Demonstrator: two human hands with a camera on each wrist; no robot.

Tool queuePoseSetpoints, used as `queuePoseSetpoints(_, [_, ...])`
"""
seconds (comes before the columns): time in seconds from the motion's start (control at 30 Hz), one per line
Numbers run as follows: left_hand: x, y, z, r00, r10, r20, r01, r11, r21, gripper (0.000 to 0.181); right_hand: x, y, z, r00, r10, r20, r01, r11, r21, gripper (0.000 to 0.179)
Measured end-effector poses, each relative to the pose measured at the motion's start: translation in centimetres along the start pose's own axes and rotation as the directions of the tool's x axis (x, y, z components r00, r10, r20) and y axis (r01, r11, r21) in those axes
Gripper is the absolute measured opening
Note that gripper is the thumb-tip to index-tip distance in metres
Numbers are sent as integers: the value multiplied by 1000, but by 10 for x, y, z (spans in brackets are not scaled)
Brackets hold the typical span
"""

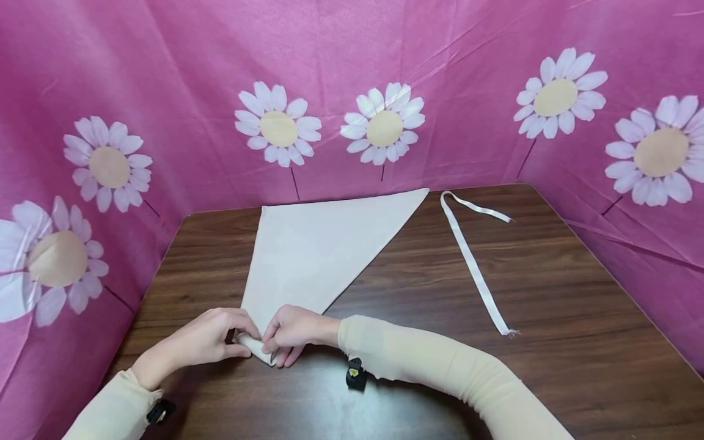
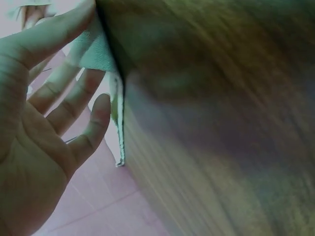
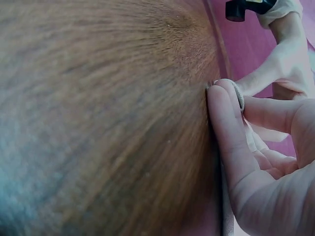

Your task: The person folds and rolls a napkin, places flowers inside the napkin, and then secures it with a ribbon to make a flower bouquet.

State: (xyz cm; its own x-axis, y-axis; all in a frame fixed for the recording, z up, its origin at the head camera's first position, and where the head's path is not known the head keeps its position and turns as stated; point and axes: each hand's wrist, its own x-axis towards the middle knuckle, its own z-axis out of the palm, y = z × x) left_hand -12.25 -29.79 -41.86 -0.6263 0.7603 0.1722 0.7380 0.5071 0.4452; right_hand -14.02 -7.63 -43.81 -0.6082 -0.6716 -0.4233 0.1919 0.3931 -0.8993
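Observation:
A pale cream cloth (image 1: 313,250), roughly triangular, lies flat on the wooden table with its wide side at the back. Its near corner is rolled up into a small tube. My left hand (image 1: 211,336) pinches the left end of that roll between thumb and fingers; in the left wrist view the thumb (image 2: 59,34) presses over the cloth fold (image 2: 96,51). At the roll's right end, my right hand (image 1: 291,333) pinches it, and the right wrist view shows the rolled cloth edge (image 3: 238,96) between thumb and fingertips.
A narrow white ribbon (image 1: 475,269) with frayed ends lies bent on the table (image 1: 577,318), right of the cloth. Pink fabric (image 1: 341,36) printed with daisies hangs behind and at both sides. Each sleeve carries a small black wrist device (image 1: 356,374).

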Motion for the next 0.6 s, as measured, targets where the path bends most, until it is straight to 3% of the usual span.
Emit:
queuePoseSetpoints(0.37, [2, -1, -2, 1000, -7, 22, 8, 999, -35, 18, 1, 2, -7, 998, -2, 60, 0, 1000, 31, 8])
queuePoseSetpoints(0.5, [4, -4, -4, 994, -43, 98, 58, 986, -154, 11, -2, -3, -12, 997, -5, 80, 6, 1000, -10, 10])
queuePoseSetpoints(0.6, [7, -6, -8, 978, -96, 183, 143, 954, -263, 9, -3, -8, -19, 997, -19, 76, 24, 998, -65, 7])
